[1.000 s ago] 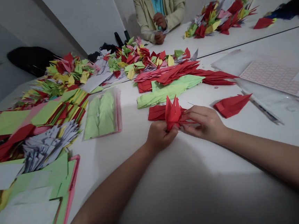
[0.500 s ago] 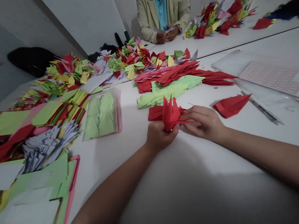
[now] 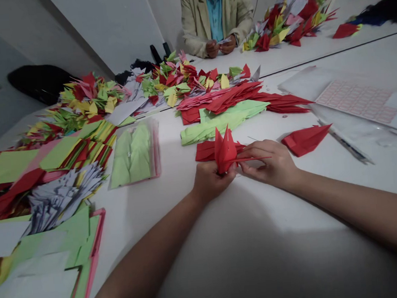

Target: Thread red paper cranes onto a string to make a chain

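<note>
My left hand point(image 3: 211, 181) is closed around the base of a red folded paper piece point(image 3: 225, 148) with upright points. My right hand point(image 3: 271, 162) pinches a thin flap of the same piece on its right side. Both hands rest on the white table point(image 3: 255, 237) near its middle. Behind the piece lie flat red folded papers point(image 3: 204, 150). A single red folded piece point(image 3: 305, 138) lies just right of my right hand.
Stacks of red point(image 3: 239, 97) and green folded papers point(image 3: 222, 121) lie beyond my hands. A plastic sleeve of green paper point(image 3: 134, 153), grey folds point(image 3: 63, 193) and coloured sheets point(image 3: 18, 160) fill the left. A sticker sheet point(image 3: 357, 100) and pen point(image 3: 349, 147) lie right. A person in a beige jacket point(image 3: 216, 15) sits opposite.
My right hand has drawn the thin red flap slightly outward to the right. The person opposite has lowered both hands together onto the table.
</note>
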Action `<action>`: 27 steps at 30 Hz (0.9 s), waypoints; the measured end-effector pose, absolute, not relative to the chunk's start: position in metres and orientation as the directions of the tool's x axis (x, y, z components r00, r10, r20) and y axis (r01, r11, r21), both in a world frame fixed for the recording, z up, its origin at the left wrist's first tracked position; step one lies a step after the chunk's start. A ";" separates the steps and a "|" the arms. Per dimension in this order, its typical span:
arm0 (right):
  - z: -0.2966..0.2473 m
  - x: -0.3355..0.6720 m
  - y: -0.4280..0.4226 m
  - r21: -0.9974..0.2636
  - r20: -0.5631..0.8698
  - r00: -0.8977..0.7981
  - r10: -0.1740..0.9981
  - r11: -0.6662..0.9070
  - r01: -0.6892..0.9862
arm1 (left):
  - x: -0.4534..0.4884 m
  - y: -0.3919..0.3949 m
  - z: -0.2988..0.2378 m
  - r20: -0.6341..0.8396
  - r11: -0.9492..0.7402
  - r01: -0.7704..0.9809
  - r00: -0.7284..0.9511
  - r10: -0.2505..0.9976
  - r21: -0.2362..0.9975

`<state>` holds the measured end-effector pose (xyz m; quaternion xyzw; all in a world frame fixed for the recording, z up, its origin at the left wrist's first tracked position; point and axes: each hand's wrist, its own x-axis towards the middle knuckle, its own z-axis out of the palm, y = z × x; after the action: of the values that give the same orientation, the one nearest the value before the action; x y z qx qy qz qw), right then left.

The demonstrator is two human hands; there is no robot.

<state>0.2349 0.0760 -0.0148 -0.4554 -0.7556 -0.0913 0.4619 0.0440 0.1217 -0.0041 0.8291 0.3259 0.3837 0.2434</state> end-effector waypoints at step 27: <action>-0.009 0.236 0.078 -0.517 0.751 -0.009 0.660 0.596 0.615 | 0.044 0.121 -0.008 0.522 -0.692 0.370 0.464 0.716 0.620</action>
<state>0.2360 0.0779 -0.0091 -0.4490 -0.7100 0.0210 0.5421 0.0441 0.1212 -0.0083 0.8279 0.3278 0.4008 0.2157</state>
